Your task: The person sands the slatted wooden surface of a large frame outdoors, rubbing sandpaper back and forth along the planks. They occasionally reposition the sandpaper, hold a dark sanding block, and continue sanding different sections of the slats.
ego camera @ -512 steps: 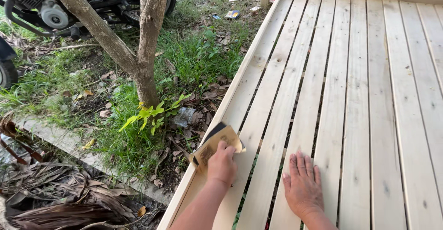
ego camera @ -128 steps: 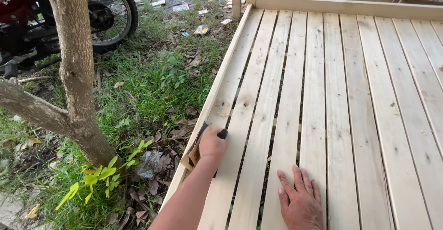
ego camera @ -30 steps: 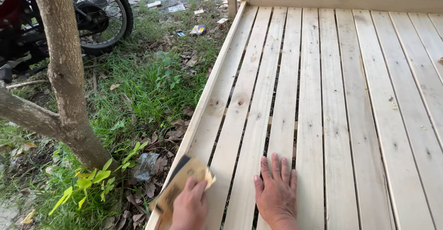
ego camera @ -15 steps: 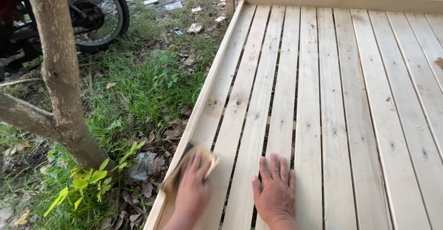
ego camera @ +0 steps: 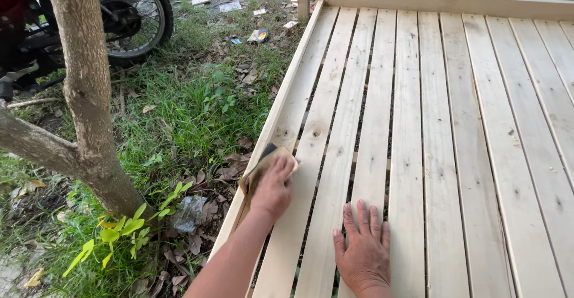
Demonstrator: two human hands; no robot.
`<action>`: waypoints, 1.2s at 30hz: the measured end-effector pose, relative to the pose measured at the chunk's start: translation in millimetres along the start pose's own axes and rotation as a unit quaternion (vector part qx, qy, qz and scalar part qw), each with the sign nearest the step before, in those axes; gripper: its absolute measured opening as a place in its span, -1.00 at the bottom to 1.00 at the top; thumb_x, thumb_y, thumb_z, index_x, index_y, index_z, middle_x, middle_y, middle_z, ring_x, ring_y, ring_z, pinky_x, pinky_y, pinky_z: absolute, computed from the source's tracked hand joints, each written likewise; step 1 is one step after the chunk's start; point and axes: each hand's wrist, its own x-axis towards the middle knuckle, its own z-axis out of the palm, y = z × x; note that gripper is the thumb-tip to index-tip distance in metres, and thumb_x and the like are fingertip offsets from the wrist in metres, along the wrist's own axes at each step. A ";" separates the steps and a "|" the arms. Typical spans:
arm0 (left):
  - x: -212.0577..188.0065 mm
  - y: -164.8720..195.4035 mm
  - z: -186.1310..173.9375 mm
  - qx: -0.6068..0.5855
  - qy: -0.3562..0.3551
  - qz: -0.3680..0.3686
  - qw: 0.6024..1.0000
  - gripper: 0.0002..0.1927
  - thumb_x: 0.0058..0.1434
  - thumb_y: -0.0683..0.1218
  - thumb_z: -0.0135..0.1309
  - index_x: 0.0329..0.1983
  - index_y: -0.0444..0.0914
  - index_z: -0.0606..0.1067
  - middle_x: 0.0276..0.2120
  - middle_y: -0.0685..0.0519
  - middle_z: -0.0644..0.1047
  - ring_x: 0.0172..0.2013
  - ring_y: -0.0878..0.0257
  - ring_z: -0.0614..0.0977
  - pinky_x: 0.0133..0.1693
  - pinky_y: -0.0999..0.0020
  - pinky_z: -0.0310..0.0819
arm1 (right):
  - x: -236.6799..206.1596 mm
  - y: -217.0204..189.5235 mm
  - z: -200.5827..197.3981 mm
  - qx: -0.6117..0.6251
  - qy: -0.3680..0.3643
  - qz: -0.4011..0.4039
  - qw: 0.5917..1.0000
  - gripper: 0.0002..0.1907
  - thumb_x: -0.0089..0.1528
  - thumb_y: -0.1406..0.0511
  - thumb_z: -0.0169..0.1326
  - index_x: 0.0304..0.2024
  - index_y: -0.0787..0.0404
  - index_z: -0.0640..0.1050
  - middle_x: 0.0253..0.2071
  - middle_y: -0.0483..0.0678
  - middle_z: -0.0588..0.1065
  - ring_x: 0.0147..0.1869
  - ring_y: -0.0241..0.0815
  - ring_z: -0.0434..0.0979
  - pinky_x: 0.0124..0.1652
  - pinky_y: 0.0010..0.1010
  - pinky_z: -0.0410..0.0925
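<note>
Sandpaper sheet (ego camera: 267, 165) lies on the slatted wooden frame's (ego camera: 454, 154) left edge rail, pressed under the left hand (ego camera: 272, 187), fingers curled over it. Right hand (ego camera: 362, 251) spread flat on slats. Judged: most rail length ahead remains unsanded.

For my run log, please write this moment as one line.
left hand: presses sandpaper on frame edge | right hand: flat on slats | tree beside
</note>
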 end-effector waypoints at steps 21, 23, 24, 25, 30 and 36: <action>-4.4 -13.4 2.9 -0.030 0.014 0.007 0.999 -0.50 0.27 -0.20 -0.01 0.31 -0.22 0.41 0.41 -0.13 0.25 0.45 -0.05 0.14 0.44 0.07 -0.13 | 7.6 4.4 10.7 -0.024 -0.048 0.008 0.999 -0.27 0.29 -0.10 -0.24 0.52 -0.22 0.10 0.60 -0.16 -0.09 0.60 -0.06 -0.24 0.44 -0.09 -0.28; -26.2 -14.4 3.4 -0.042 -0.009 0.000 0.999 -0.43 0.20 -0.24 -0.03 0.33 -0.23 0.39 0.43 -0.13 0.23 0.47 -0.04 0.12 0.43 0.11 -0.09 | 7.3 6.6 13.9 -0.025 -0.036 -0.004 0.999 -0.26 0.28 -0.10 -0.23 0.51 -0.21 0.11 0.60 -0.15 -0.08 0.60 -0.05 -0.23 0.44 -0.08 -0.27; -45.8 -17.7 3.3 -0.048 -0.020 -0.003 0.999 -0.40 0.17 -0.26 -0.04 0.34 -0.24 0.37 0.45 -0.13 0.22 0.47 -0.04 0.11 0.43 0.13 -0.07 | 7.6 8.1 15.3 -0.031 -0.025 -0.013 0.999 -0.26 0.28 -0.10 -0.22 0.51 -0.21 0.11 0.60 -0.15 -0.08 0.60 -0.05 -0.22 0.44 -0.08 -0.27; -69.9 -22.3 2.7 -0.038 -0.025 0.004 0.999 -0.36 0.13 -0.27 -0.02 0.36 -0.25 0.35 0.44 -0.13 0.22 0.47 -0.05 0.11 0.43 0.08 -0.13 | 6.8 9.2 16.9 -0.033 -0.019 -0.020 0.999 -0.26 0.28 -0.11 -0.22 0.51 -0.21 0.12 0.60 -0.15 -0.08 0.61 -0.04 -0.22 0.44 -0.08 -0.26; -174.1 -43.5 -3.2 0.048 -0.130 0.087 0.986 -0.25 0.15 -0.14 -0.02 0.44 -0.41 0.15 0.46 -0.25 0.10 0.48 -0.13 0.01 0.41 -0.08 -0.30 | 4.5 17.7 21.7 -0.028 -0.037 -0.041 0.998 -0.27 0.29 -0.11 -0.22 0.51 -0.23 0.11 0.56 -0.18 -0.09 0.62 -0.09 -0.22 0.46 -0.10 -0.26; -216.0 -30.4 -49.8 0.313 0.081 0.204 0.924 -0.16 0.14 0.06 -0.11 0.45 -0.38 0.02 0.46 -0.25 -0.03 0.45 -0.04 -0.05 0.30 -0.45 -0.40 | -11.5 19.7 17.4 -0.047 -0.101 -0.042 0.993 -0.29 0.34 -0.11 -0.30 0.54 -0.26 0.02 0.61 -0.19 -0.19 0.63 -0.10 -0.32 0.46 -0.11 -0.31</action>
